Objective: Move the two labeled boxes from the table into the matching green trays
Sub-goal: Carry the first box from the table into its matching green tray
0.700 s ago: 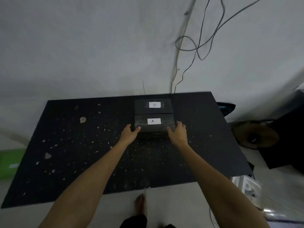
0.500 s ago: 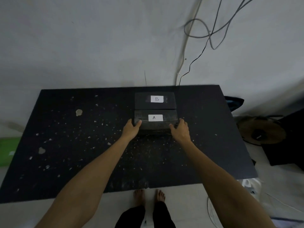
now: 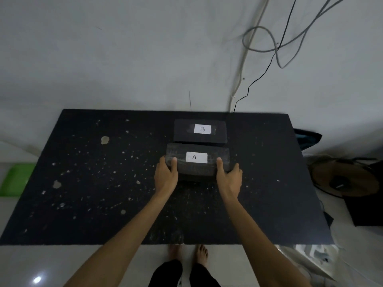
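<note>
**mossy_k:** Only the head cam on this one, so one view to go through. What was different from half a second before?

**tray_dad:** The grip closed up. Earlier the hands were just resting at the near corners of box A point(image 3: 198, 161). At this moment the left hand point(image 3: 165, 177) and right hand point(image 3: 229, 177) were clamped on its two short ends, thumbs hooked over the top edge either side of the label, the other fingers wrapped round the sides and mostly hidden. The box's near edge looked tipped up off the table point(image 3: 103, 204), with a dark shadow under it, so I'd say the lift had only just started. Can't swear it was fully clear of the surface.

**mossy_k:** And the other one?

**tray_dad:** Box B point(image 3: 200, 131) sat flat just beyond A at the far side of the table, untouched. They looked touching or nearly so, hard to tell.

**mossy_k:** Any writing?

**tray_dad:** Just white paper labels with a handwritten "A" and "B". No brands I could read.

**mossy_k:** Trays?

**tray_dad:** One green tray point(image 3: 16, 179) showed past the table's left edge, low down. It was too blurry to read any letter on it, and the second tray was out of shot. So neither box was delivered yet, and I'd guess A goes first.
</note>
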The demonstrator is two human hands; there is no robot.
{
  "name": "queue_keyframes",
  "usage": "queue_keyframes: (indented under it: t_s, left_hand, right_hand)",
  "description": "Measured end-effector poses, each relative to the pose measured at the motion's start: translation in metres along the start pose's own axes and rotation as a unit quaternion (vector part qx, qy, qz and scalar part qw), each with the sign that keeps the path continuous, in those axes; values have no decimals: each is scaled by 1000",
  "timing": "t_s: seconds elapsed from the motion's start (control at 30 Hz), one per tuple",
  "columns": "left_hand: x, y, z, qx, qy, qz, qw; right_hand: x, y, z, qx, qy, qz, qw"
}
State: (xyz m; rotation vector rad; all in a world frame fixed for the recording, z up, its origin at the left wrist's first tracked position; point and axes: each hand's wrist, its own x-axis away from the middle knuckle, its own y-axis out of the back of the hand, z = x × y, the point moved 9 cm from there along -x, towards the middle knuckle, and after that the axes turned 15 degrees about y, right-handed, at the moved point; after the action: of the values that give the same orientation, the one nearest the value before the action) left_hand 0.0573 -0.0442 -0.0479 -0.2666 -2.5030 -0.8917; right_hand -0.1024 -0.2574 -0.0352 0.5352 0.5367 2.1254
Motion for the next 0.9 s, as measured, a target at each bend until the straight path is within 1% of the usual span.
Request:
queue_keyframes:
  t_s: [0.07, 0.17, 0.23, 0.33, 0.4, 0.5, 0.6, 0.73, 0.9]
  left_hand:
    - [13, 20, -19, 12, -28, -25, 999]
    - [31, 50, -65, 35, -78, -44, 995]
    - [46, 74, -99, 74, -118, -64, 988]
    - [74, 111, -144, 136, -176, -100, 970]
    - [89, 131, -172, 163, -195, -109, 961]
    - [116, 162, -212, 208, -228, -131, 942]
    - [142, 186, -243, 251, -262, -162, 918]
    - [164, 207, -273, 296, -299, -160, 893]
    - [183, 226, -294, 306, -319, -169, 881]
  right_hand:
    - [-1, 9, 17, -12, 17, -1, 1000]
    - [-6, 29, 62, -46, 76, -31, 996]
    - [-9, 44, 95, -87, 115, -48, 988]
    - [-13, 65, 145, -173, 164, -43, 970]
    - [-12, 83, 180, -205, 196, -44, 958]
    - [-3, 116, 239, -222, 274, -70, 933]
    - [8, 146, 283, -221, 332, -106, 911]
    - [12, 173, 318, -229, 357, -127, 897]
    - [14, 187, 341, -257, 368, -126, 885]
